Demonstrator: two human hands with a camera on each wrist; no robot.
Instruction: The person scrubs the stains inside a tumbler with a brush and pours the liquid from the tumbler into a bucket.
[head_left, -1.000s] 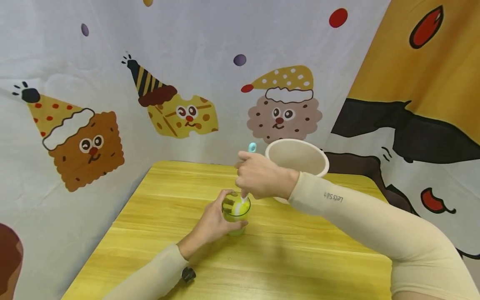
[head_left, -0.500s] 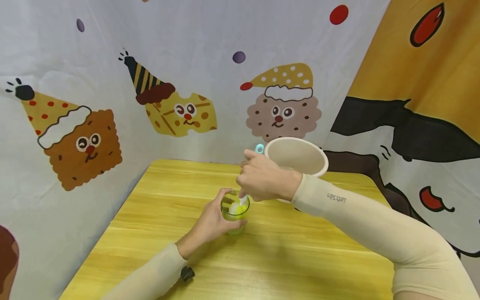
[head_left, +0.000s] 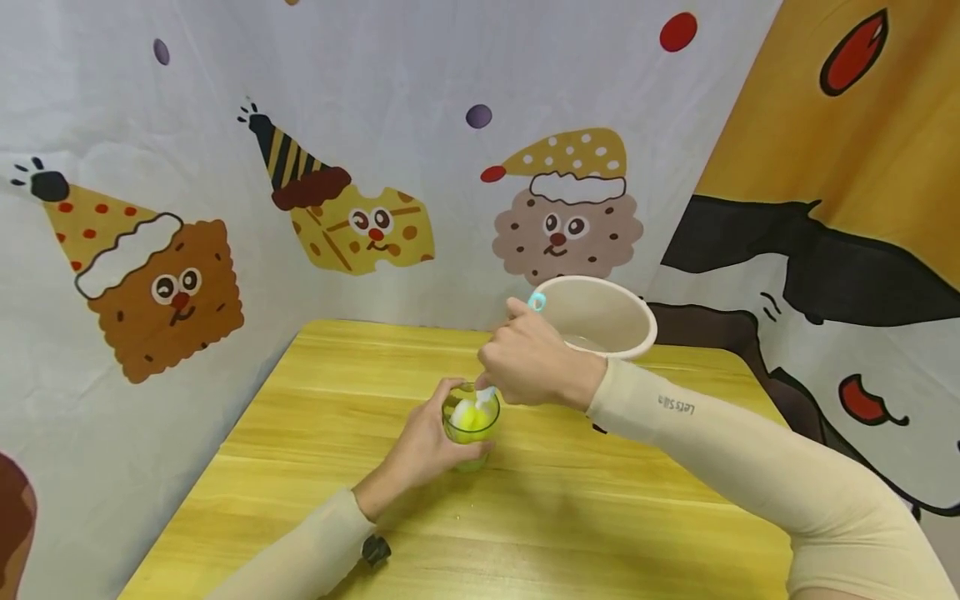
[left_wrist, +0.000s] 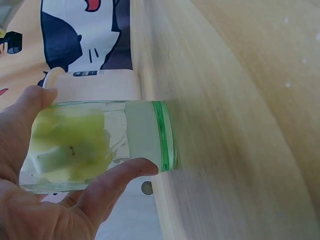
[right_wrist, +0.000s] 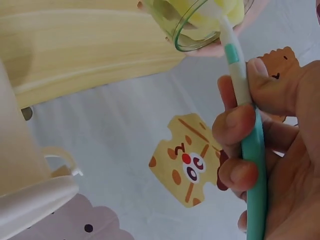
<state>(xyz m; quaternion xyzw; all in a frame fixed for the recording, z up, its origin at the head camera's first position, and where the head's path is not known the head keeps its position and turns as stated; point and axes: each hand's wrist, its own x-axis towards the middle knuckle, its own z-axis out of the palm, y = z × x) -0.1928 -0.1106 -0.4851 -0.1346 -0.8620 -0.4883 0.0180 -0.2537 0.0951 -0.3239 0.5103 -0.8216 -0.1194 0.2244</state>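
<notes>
A clear glass (head_left: 469,435) with a green band near its base stands on the table, gripped round its side by my left hand (head_left: 426,446). Above it my right hand (head_left: 534,354) holds a sponge cup brush (right_wrist: 255,165) by its teal and white handle, fingers wrapped round it. The handle's looped end (head_left: 537,302) sticks out past that hand. Inside the glass sits the brush's yellow and white sponge head (left_wrist: 72,145), pressed close to the wall in the left wrist view. In the right wrist view, the white neck of the brush goes in over the rim.
A beige bucket (head_left: 651,333) stands at the back of the table, behind the right forearm, which hides its lower part. Yellow wood-grain table (head_left: 315,400) lies under both hands. A cartoon-printed cloth (head_left: 420,100) hangs behind the table.
The brush handle's looped end has swung to the right, and my right hand has tilted along with it. Inside the glass the sponge head has turned. My left hand keeps its hold on the glass.
</notes>
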